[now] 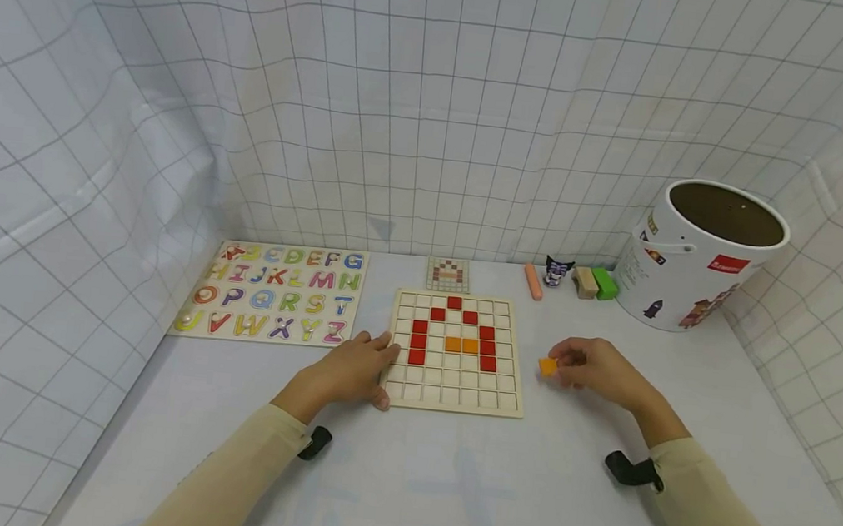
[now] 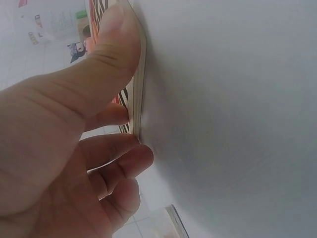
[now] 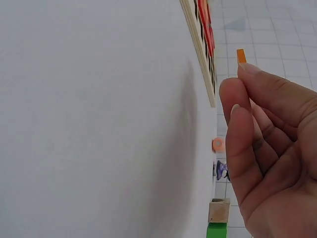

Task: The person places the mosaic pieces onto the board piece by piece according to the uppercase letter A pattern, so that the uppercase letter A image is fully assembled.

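Note:
A wooden grid board (image 1: pixel 447 399) lies flat in the middle, with several red tiles (image 1: pixel 417 356) in an arch shape and two orange tiles (image 1: pixel 462 346) side by side within it. My left hand (image 1: pixel 355 367) rests on the board's left edge. Its thumb (image 2: pixel 116 54) presses at the near corner, and the other fingers are relaxed along the side. Off the board's right side, my right hand (image 1: pixel 596 370) pinches a small orange square tile (image 1: pixel 548 367) between thumb and fingertips. In the right wrist view that tile (image 3: pixel 241 55) shows edge-on above the fingertips.
A small pattern card (image 1: pixel 448 274) lies just behind the board. An alphabet puzzle (image 1: pixel 276 292) is at left. At back right stand an orange stick (image 1: pixel 534 281), a small dark figure (image 1: pixel 558 271), a wooden block (image 1: pixel 584 283), a green block (image 1: pixel 604 284) and a large white bucket (image 1: pixel 679 277).

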The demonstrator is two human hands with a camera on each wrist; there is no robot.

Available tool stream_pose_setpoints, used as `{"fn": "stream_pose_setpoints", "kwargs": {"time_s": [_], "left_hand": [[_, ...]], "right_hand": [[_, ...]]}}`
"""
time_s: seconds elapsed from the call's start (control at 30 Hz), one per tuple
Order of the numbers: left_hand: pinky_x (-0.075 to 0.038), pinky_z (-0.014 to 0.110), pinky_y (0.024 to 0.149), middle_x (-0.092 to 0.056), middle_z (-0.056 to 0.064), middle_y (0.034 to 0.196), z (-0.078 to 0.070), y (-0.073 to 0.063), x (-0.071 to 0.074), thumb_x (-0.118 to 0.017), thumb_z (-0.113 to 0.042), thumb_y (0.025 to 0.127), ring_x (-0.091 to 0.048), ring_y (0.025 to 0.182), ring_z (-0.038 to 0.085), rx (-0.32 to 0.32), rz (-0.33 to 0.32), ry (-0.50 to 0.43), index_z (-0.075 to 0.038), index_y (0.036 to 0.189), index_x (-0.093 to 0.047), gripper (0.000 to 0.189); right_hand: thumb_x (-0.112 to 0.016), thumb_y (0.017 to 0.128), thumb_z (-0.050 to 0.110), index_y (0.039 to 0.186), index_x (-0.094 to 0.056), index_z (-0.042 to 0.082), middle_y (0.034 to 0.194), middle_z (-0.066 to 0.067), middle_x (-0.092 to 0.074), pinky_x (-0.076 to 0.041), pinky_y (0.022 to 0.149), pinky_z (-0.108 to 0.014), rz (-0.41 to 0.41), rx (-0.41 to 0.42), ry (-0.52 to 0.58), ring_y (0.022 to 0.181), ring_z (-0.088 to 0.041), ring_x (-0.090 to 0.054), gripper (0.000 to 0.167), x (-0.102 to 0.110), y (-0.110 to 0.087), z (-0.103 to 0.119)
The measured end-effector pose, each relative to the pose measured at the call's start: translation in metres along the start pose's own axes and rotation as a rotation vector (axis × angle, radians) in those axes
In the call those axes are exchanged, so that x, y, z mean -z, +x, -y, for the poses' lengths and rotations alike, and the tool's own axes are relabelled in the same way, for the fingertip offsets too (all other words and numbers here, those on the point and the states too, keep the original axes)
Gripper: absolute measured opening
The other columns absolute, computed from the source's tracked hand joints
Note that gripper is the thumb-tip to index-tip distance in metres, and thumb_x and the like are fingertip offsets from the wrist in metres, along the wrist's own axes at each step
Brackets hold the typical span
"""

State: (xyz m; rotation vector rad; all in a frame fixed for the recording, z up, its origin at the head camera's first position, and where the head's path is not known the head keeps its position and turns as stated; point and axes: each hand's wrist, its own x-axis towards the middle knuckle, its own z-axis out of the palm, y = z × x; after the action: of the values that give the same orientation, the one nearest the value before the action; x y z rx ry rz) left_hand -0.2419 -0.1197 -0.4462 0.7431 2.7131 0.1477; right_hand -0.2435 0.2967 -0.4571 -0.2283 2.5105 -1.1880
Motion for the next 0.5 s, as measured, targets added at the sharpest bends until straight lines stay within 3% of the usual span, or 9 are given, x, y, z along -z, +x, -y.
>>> {"fn": "stream_pose_setpoints", "kwargs": {"time_s": [0.2, 0.5], "left_hand": [[-0.039, 0.05, 0.113, -0.037, 0.014, 0.163, 0.001, 0.001, -0.001, -0.084, -0.047, 0.078, -0.043, 0.139, 0.038, 0.001, 0.001, 0.004, -0.01, 0.153, -0.047, 0.092], [-0.039, 0.049, 0.113, -0.036, 0.013, 0.163, 0.0, 0.001, 0.0, -0.084, -0.047, 0.077, -0.042, 0.14, 0.037, 0.01, 0.009, -0.001, -0.011, 0.154, -0.046, 0.093]], "right_hand": [[-0.071, 0.094, 0.013, 0.12, -0.066, 0.004, 0.102, -0.01, -0.067, -0.057, 0.073, -0.031, -0.029, 0.029, 0.014, 0.083, -0.022, -0.064, 0.028, 0.001, 0.006, 0.008], [-0.072, 0.094, 0.015, 0.121, -0.067, 0.005, 0.099, -0.01, -0.066, -0.056, 0.073, -0.032, -0.096, 0.072, 0.036, 0.083, -0.024, -0.063, 0.029, -0.009, 0.032, 0.031]]}}
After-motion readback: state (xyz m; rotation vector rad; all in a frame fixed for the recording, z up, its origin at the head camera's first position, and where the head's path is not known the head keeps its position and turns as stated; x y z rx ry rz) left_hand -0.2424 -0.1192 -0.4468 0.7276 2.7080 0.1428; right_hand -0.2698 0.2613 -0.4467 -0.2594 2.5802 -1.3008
